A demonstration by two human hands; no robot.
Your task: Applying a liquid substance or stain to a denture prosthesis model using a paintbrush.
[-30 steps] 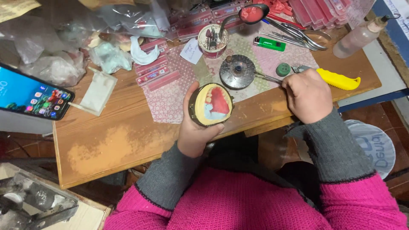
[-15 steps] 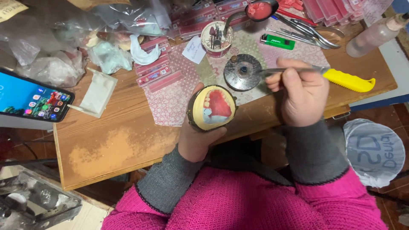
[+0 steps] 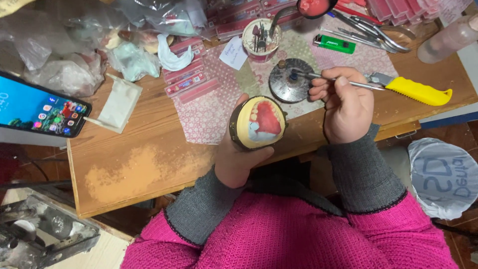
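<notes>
Change: your right hand (image 3: 346, 107) has lifted off the desk edge and turned, so the tool's tip now sits over the round metal disc (image 3: 291, 79); the mould has tipped more face-up.
Left hand: your left hand (image 3: 239, 159) cups the mould (image 3: 259, 123) from below, fingers wrapped round its rim, just above the near edge of the desk (image 3: 144, 169). That grip keeps the pink wax and the teeth turned up to your eyes.
Right hand: your fingers are pinched shut on a thin metal tool (image 3: 318, 76), held like a pen, probably for fine control.
Disc: just beyond the mould, on the patterned cloth (image 3: 214, 109), within easy reach of the tip.
Right of it: yellow-handled knife (image 3: 416, 90).
Further: green lighter (image 3: 334, 44), cup of burs (image 3: 261, 37), pliers (image 3: 373, 25).
Far left: phone (image 3: 40, 105), lit, well apart.
</notes>
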